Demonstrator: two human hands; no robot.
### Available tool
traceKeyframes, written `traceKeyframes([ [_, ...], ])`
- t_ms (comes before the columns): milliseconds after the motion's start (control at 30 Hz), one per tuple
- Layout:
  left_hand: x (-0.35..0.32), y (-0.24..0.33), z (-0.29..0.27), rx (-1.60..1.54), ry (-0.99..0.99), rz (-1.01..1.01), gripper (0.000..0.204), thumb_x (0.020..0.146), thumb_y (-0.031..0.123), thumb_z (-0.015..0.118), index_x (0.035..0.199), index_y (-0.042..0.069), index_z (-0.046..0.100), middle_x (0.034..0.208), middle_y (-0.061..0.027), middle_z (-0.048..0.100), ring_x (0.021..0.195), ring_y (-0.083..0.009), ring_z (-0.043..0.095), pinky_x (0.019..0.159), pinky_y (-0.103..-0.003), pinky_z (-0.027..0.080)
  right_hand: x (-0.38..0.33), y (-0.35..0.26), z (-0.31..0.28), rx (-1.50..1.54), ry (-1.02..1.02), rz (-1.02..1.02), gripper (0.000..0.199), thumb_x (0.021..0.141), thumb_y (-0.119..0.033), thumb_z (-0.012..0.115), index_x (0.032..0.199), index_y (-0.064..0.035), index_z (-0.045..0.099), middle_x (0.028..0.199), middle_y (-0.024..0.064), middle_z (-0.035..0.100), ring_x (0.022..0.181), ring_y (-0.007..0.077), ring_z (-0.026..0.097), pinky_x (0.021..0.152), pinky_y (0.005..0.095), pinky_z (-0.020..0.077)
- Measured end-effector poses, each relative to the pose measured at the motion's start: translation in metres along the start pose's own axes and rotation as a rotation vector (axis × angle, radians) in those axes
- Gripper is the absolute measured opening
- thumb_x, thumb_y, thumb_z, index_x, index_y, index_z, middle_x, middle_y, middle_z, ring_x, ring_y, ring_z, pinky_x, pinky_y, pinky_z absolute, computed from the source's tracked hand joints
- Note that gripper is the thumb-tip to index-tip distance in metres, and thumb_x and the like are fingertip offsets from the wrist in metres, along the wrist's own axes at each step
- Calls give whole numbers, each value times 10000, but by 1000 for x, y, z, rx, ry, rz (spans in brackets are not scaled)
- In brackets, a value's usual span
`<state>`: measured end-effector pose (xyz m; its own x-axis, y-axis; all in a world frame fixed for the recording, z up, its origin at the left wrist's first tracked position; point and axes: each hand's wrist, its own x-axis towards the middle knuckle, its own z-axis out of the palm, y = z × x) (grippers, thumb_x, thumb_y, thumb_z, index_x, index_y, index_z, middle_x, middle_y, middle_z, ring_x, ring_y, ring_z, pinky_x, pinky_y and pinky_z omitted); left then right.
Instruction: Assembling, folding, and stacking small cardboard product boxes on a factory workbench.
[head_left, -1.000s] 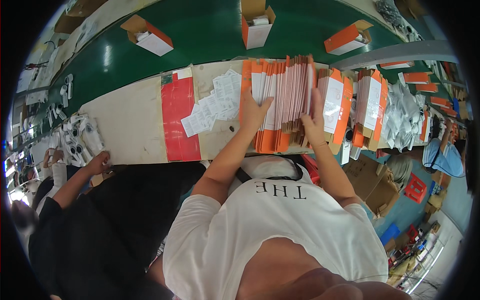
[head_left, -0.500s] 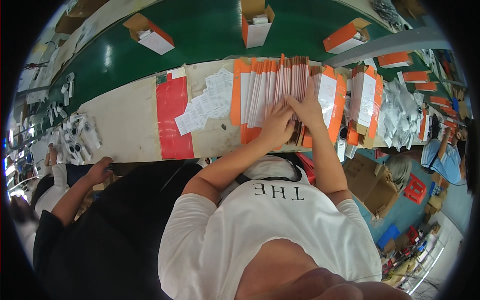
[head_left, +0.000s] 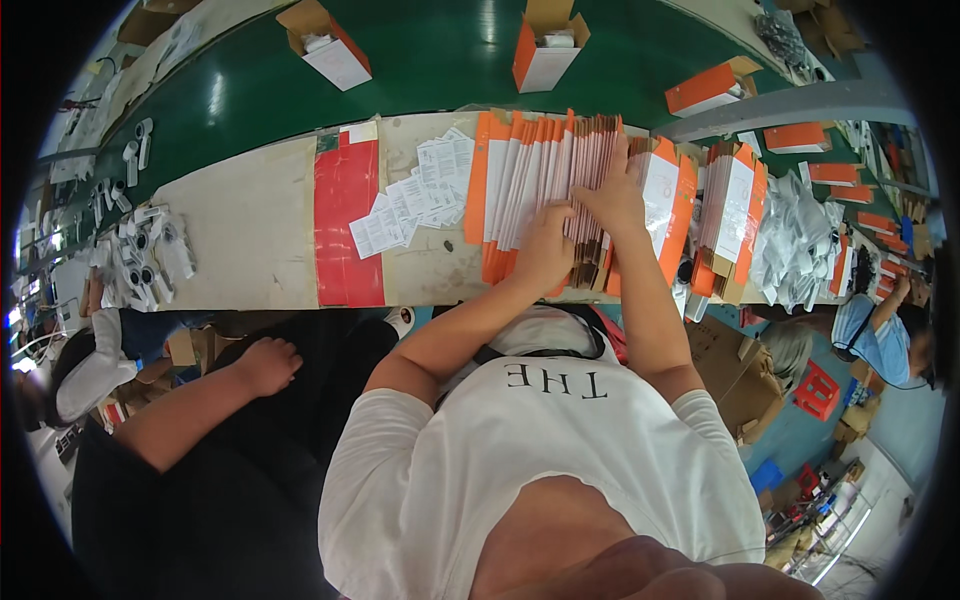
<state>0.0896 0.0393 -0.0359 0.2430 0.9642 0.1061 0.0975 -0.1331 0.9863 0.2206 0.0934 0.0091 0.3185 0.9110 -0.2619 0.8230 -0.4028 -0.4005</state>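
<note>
A tight row of flattened white-and-orange cartons [head_left: 535,165] stands on edge on the bench before me. My left hand [head_left: 545,248] is at the row's near side, fingers bent against the cartons, some fingertips hidden. Across the right part of the row lies my right hand [head_left: 615,200]. Its thumb reaches over the carton edges and its fingers stretch along the right side, gripping a bunch between them. Left of the row, white printed leaflets [head_left: 420,195] are spread in an overlapping pile.
A red panel [head_left: 348,220] crosses the bench. More flattened cartons [head_left: 730,200] and bagged parts [head_left: 790,240] sit at right. Opened boxes [head_left: 553,55] stand on the green belt [head_left: 430,60]. White devices [head_left: 145,255] lie at far left. A co-worker's arm [head_left: 215,395] is beside me.
My left hand has drawn slightly left and nearer, away from my right hand. The boxes on the belt have shifted right. The co-worker's hand has left the bench edge and moved right.
</note>
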Motion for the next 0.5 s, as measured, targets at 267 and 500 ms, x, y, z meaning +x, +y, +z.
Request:
traceKeyframes([
  [267,2,7,-3,166,-333,-346,351,693,5,465,1044,15,460,988,-247,541,891,-392,523,801,-466,404,-8,-8,3,-44,79,-13,962,640,-232,637,1398,-154,50,1372,293,188,965,439,546,820,417,468],
  [500,-10,4,6,-86,-389,-126,281,695,-44,448,970,14,449,1171,-248,464,913,-390,509,798,-414,410,-5,-6,-13,-30,30,32,916,657,-218,628,1395,-148,91,1338,248,289,1025,405,518,823,425,466],
])
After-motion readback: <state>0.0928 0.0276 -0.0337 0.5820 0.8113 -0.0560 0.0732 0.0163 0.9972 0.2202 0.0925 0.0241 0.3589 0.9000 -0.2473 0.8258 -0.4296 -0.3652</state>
